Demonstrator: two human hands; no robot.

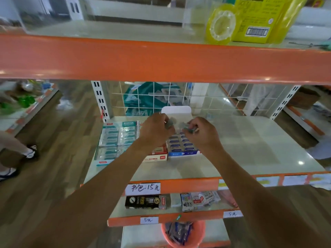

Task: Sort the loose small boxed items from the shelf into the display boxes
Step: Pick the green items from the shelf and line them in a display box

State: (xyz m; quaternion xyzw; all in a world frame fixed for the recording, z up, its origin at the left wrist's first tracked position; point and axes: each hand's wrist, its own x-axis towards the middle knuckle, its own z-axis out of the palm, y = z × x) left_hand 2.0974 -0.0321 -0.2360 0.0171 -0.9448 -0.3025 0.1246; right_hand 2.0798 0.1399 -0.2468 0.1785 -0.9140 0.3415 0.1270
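Left hand point(155, 130) pinches a small boxed item point(170, 122), and right hand point(201, 134) pinches another item point(189, 130) over the blue display box point(181, 144). Open shelf point(250, 140) surface runs to its right edge.

L forearm point(107, 178) & R forearm point(241, 176) bare; L hand point(155, 131), R hand point(203, 136) bare too.

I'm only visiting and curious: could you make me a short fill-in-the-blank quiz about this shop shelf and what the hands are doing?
1. Small greyish boxed items are pinched in ___ hands, the left hand and the right hand.
2. The right hand is above the cardboard display box whose front is ___.
3. The teal-and-white display box stands at the ___ end of the row.
4. The translucent yellow tape roll stands on the ___ shelf.
Missing words: both; blue; left; top.
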